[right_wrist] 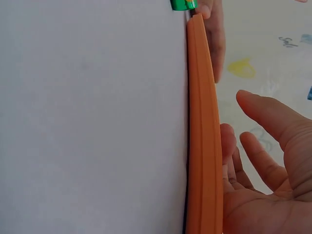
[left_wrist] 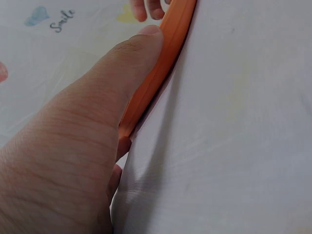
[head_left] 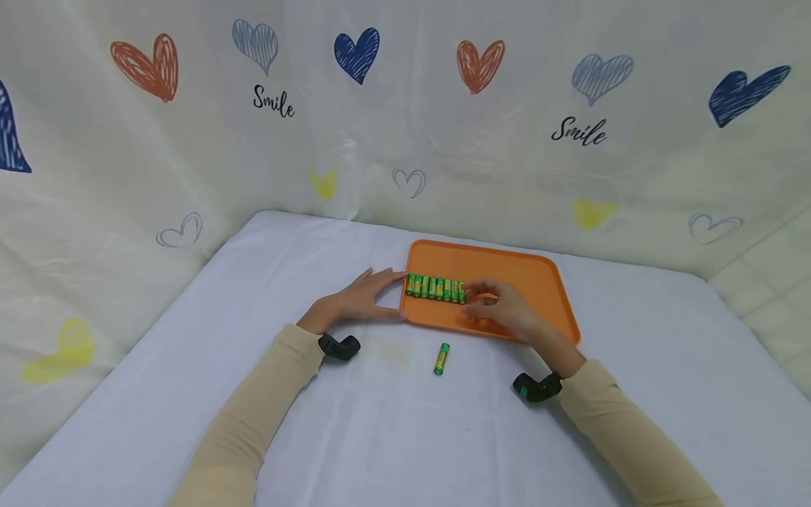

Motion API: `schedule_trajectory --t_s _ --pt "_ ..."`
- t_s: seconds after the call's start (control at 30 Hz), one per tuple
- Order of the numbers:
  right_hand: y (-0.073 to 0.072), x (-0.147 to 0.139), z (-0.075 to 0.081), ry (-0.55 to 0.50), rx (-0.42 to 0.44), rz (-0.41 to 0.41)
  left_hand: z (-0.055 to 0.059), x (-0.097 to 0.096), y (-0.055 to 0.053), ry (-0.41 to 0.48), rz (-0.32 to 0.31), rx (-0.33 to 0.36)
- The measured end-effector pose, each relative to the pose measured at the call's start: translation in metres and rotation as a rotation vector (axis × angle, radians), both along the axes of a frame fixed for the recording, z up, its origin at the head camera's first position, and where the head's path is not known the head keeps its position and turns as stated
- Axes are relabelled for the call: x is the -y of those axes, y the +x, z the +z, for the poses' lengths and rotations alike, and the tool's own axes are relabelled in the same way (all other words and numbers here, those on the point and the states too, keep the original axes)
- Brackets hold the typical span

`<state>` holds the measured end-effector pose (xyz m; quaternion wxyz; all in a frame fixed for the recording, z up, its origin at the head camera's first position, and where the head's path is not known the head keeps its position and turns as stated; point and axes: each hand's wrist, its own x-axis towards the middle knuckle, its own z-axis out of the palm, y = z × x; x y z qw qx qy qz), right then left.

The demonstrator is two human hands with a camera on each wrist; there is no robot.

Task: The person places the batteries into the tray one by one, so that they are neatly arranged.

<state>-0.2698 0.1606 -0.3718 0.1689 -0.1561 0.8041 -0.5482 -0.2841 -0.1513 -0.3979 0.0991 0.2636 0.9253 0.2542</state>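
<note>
Several green batteries stand side by side in a row on the orange tray, near its left end. My left hand has its thumb and fingers spread against the tray's left edge; in the left wrist view the thumb lies along the rim. Over the tray, my right hand has its fingertips at the right end of the row. The right wrist view shows its thumb apart from the fingers, with nothing visible between them. One loose battery lies on the white cloth in front of the tray.
A white cloth covers the table. Behind it hangs a pale curtain printed with hearts and the word Smile. The tray's raised rim runs close beside the right hand. Each wrist wears a black strap-on device.
</note>
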Motion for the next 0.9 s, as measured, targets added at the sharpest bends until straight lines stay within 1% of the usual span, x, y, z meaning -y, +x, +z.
schedule_trajectory --t_s 0.17,0.37,0.47,0.67,0.77,0.9 --pt "0.012 0.005 0.003 0.014 0.011 0.007 -0.001 0.000 0.001 -0.001 0.000 -0.004" --pt "0.024 0.009 0.005 0.062 -0.032 0.037 0.001 0.000 0.001 0.008 -0.001 -0.002" --pt "0.029 0.010 0.005 0.073 -0.039 0.042 0.001 0.000 0.001 0.008 0.000 -0.008" --pt "0.039 0.010 0.005 0.035 -0.035 0.114 0.001 0.000 0.002 0.013 0.000 -0.007" --pt "0.044 0.010 0.004 0.057 -0.037 0.138 0.000 -0.001 0.002 0.010 -0.003 -0.007" --pt "0.050 0.012 0.004 0.090 -0.066 0.179 0.000 0.000 0.002 0.007 -0.001 -0.015"
